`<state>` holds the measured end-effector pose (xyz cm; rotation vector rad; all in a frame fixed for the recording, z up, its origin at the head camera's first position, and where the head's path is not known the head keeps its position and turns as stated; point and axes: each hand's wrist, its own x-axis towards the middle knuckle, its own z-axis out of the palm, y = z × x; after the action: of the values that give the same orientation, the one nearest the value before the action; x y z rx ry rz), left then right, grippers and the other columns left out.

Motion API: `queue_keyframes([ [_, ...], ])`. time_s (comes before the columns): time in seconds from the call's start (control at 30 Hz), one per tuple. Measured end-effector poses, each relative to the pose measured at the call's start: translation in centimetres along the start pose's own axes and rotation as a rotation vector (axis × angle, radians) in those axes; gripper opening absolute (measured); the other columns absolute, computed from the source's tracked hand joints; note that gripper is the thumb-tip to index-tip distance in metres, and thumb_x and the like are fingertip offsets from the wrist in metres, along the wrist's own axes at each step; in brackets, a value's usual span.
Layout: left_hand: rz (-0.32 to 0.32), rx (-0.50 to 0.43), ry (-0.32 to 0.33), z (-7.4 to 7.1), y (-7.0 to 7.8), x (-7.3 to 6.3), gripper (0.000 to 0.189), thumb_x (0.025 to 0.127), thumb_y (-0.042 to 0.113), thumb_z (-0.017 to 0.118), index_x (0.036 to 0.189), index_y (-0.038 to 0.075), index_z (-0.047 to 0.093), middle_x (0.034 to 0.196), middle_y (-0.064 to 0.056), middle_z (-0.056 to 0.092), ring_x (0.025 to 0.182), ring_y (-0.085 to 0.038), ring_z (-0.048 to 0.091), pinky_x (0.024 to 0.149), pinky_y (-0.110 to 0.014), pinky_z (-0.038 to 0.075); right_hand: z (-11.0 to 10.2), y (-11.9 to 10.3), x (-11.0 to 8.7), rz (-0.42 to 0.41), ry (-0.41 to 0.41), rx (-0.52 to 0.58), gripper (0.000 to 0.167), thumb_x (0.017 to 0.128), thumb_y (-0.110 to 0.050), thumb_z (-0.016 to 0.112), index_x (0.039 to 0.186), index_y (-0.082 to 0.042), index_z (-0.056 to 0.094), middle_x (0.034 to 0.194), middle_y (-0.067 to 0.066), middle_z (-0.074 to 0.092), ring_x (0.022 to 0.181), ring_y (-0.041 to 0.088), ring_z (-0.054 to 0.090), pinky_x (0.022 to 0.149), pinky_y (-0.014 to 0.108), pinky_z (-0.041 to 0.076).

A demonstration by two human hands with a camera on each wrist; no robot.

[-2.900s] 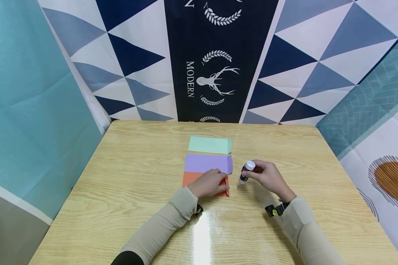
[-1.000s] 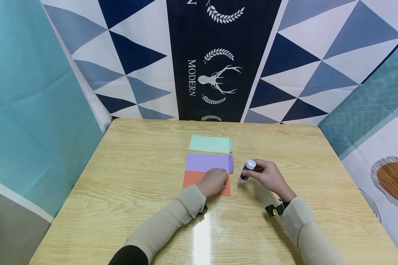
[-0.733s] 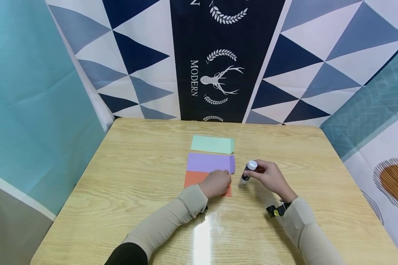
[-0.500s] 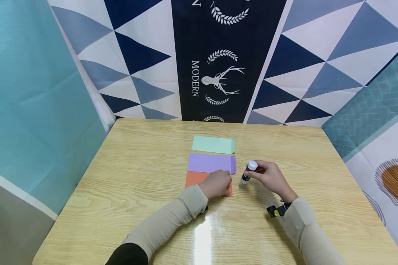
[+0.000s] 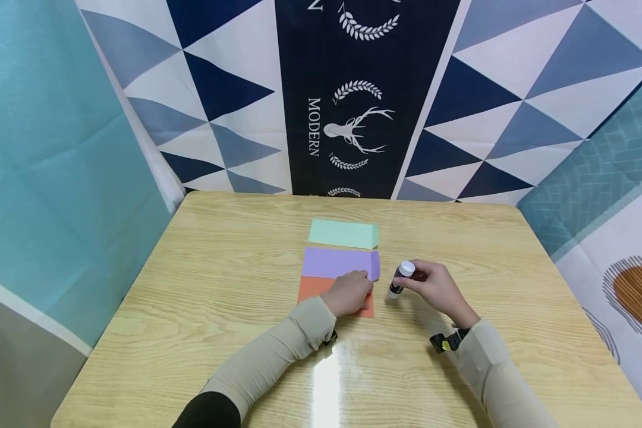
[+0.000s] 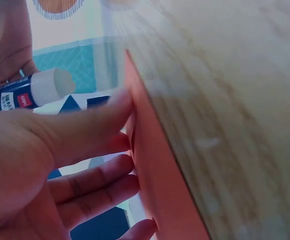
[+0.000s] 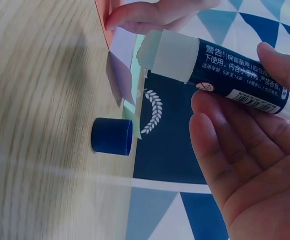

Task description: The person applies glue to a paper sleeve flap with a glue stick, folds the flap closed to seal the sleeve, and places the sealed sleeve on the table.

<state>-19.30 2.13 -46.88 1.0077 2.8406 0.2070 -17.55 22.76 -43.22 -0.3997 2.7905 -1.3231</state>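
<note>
My left hand (image 5: 349,292) lies on the right end of an orange paper envelope (image 5: 311,288). Its thumb and fingertips touch the orange paper (image 6: 160,175) in the left wrist view, and the hand covers part of that end from above. To the right, my right hand (image 5: 436,288) grips a glue stick (image 7: 240,80) between thumb and fingers. The stick is uncapped, its pale glue end pointing down at the table and its white base up. Its blue cap (image 7: 109,136) stands on the wood in the right wrist view.
Behind the orange envelope lies a purple envelope (image 5: 334,263), then a mint green envelope (image 5: 342,233), both with end flaps toward the right. The wooden table (image 5: 219,267) ends at a patterned cloth backdrop (image 5: 353,119).
The orange envelope's right end stood partly folded up under my left fingers; now it looks flatter. My left hand balled up there, then loosened. The right hand with the glue stick stays nearly still.
</note>
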Motion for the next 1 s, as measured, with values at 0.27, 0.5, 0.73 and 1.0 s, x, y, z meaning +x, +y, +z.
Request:
queue_keyframes([
  [0.27,0.001,0.039,0.023,0.15,0.30,-0.23,0.007,0.091,0.019,0.067,0.086,0.015,0.070,0.093,0.000,0.061,0.081,-0.016,0.055,0.059,-0.027,0.048,0.06,0.04,-0.01,0.011,-0.006,-0.005,0.029,0.086,-0.031,0.075,0.101,-0.007,0.072,0.091,0.008,0.073,0.074,0.009,0.062,0.066,0.024,0.051],
  [0.5,-0.010,0.036,-0.069,0.06,0.40,-0.40,0.035,0.076,0.048,0.079,0.082,0.018,0.063,0.103,0.000,0.058,0.088,-0.016,0.051,0.064,-0.030,0.049,0.04,-0.06,-0.02,0.023,-0.015,-0.004,0.030,0.085,-0.033,0.075,0.101,-0.007,0.072,0.092,0.008,0.074,0.075,0.010,0.062,0.067,0.024,0.052],
  [0.73,0.022,-0.011,-0.020,-0.24,-0.18,-0.30,0.024,0.079,0.036,0.080,0.077,0.017,0.066,0.086,0.002,0.054,0.076,-0.012,0.045,0.062,-0.023,0.038,0.06,-0.07,-0.05,0.016,-0.011,-0.003,0.032,0.086,-0.032,0.075,0.102,-0.005,0.072,0.092,0.008,0.074,0.075,0.009,0.062,0.067,0.023,0.052],
  [1.0,0.024,0.074,0.084,0.06,0.29,0.02,0.013,0.089,0.011,0.065,0.076,0.013,0.069,0.082,0.000,0.063,0.070,-0.013,0.059,0.063,-0.026,0.050,0.06,-0.13,0.01,-0.007,0.007,-0.011,0.028,0.085,-0.030,0.076,0.100,-0.007,0.073,0.091,0.007,0.073,0.073,0.009,0.062,0.066,0.024,0.052],
])
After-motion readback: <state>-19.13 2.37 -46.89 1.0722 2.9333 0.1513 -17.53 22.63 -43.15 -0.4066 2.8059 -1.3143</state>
